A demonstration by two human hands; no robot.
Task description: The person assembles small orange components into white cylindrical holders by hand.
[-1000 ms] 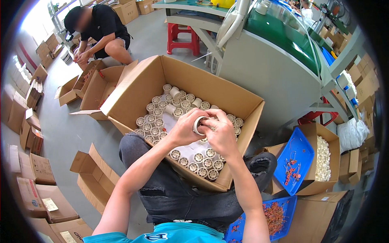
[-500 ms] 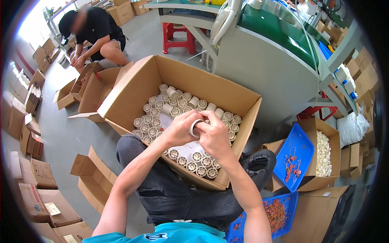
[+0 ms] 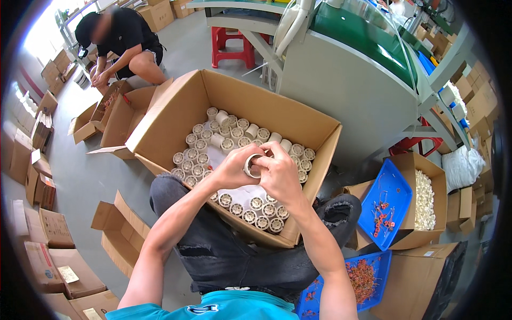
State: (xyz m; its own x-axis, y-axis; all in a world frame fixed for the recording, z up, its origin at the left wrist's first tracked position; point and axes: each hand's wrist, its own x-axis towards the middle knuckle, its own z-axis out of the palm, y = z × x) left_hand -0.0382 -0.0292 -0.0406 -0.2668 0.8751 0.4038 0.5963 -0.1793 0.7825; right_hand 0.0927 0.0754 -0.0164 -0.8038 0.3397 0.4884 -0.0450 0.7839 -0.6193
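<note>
Over the big cardboard box (image 3: 272,109) between my knees, both hands meet at a white plastic cylinder (image 3: 248,169) whose round open end faces me. My left hand (image 3: 230,170) is closed around its left side. My right hand (image 3: 281,176) is closed at its right side, with fingertips reaching into the opening; what they touch inside is hidden. Below, many similar white cylinders (image 3: 248,216) stand in the box, most showing slotted round ends, a few lying on their sides. A pale sheet (image 3: 240,195) shows between them.
On the right, a blue tray (image 3: 394,194) with red wired parts leans by a box of cream pieces (image 3: 425,200). A lower blue tray (image 3: 381,290) holds red-orange wired parts. An open carton (image 3: 120,232) stands left. A person (image 3: 125,45) crouches far left; a green-topped machine (image 3: 346,85) stands ahead.
The cylinder has tilted so that its open end faces me more, and my right fingers have shifted at its rim. The whole view has moved slightly.
</note>
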